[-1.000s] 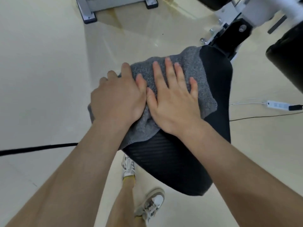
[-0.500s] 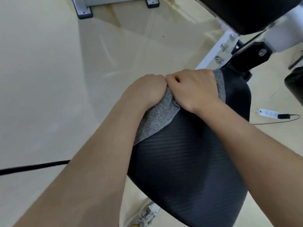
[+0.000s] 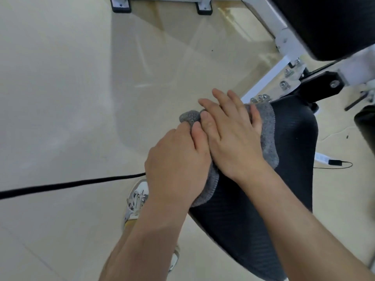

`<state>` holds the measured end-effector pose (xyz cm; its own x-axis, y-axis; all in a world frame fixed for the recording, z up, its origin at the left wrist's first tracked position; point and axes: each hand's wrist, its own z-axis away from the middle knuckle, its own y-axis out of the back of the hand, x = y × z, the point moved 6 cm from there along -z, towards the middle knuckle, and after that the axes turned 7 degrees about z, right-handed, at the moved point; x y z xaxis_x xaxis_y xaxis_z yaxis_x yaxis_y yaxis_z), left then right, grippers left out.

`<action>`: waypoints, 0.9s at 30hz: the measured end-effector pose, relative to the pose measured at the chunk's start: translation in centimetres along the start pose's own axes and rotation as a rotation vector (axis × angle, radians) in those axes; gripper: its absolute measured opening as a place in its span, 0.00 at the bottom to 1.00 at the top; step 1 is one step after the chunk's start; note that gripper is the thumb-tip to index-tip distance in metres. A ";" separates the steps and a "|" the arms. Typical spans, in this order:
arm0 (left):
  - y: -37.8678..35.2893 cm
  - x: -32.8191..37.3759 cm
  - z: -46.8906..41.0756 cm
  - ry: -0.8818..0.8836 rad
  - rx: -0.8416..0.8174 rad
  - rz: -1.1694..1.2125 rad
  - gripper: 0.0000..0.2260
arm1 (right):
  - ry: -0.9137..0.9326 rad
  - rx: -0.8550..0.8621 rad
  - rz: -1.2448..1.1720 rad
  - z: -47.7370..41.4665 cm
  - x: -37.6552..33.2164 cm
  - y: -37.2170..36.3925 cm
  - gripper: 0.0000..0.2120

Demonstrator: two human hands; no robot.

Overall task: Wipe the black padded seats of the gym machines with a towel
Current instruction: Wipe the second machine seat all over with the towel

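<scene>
A black padded seat with a ribbed surface runs from the centre right down to the bottom edge. A grey towel lies bunched over its far left part and hangs over the left edge. My left hand curls over the towel at the seat's left edge, fingers closed on the cloth. My right hand lies flat on the towel with its fingers spread, pressing it onto the seat. Much of the towel is hidden under both hands.
White machine frame with bolts stands behind the seat, a black backrest pad above it and another black pad at the right edge. A black cable crosses the floor. A power strip lies right. My shoe is beside the seat.
Half a second ago both hands were fists bunching the towel near the seat's top. Now my right hand has flattened with fingers spread, and the hands have slid slightly down the seat.
</scene>
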<state>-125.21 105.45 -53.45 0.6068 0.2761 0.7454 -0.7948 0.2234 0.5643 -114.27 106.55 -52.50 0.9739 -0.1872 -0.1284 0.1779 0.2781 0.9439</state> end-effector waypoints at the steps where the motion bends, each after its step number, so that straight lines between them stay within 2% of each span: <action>1: 0.1 -0.4 0.7 0.027 0.026 0.092 0.17 | 0.015 0.002 -0.005 0.4 -0.6 -0.1 0.22; 5: -0.4 -2.8 3.3 0.099 0.221 0.568 0.20 | 0.093 0.018 0.003 2.5 -2.8 -0.4 0.19; 8: -2.5 -4.5 6.6 0.125 0.283 0.937 0.21 | 0.141 0.032 0.024 5.4 -3.7 -0.9 0.22; 10: -4.3 -5.0 9.4 0.190 0.241 1.231 0.18 | 0.171 0.039 0.061 8.3 -3.8 -1.3 0.25; 12: -5.8 -5.0 11.4 0.245 0.150 1.360 0.20 | 0.177 0.019 0.069 10.7 -3.2 -1.7 0.26; 14: -5.5 -4.9 11.5 0.211 0.143 1.285 0.21 | 0.174 0.009 0.045 11.6 -2.5 -1.8 0.27; 18: -2.6 -5.0 7.4 0.096 0.242 1.016 0.23 | 0.166 0.022 0.008 9.4 -2.1 -1.5 0.26; 20: -0.9 -4.3 5.4 0.011 0.218 0.848 0.20 | 0.174 0.054 0.003 7.5 -2.1 -1.0 0.26; 23: 0.3 -2.7 1.6 -0.053 0.074 0.472 0.13 | 0.139 0.063 -0.036 4.3 -1.8 -0.6 0.22; 25: 0.2 -1.9 -1.4 -0.008 -0.101 0.336 0.15 | 0.119 0.035 -0.034 2.0 -1.9 -0.7 0.20; 27: -0.9 -1.2 -3.4 0.084 -0.297 0.310 0.16 | 0.094 -0.012 0.013 -0.3 -1.9 -0.7 0.23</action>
<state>-125.18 108.14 -56.02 0.3482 0.4448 0.8252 -0.9094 0.3740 0.1821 -116.22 106.94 -53.04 0.9849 -0.0949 -0.1448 0.1666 0.2912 0.9420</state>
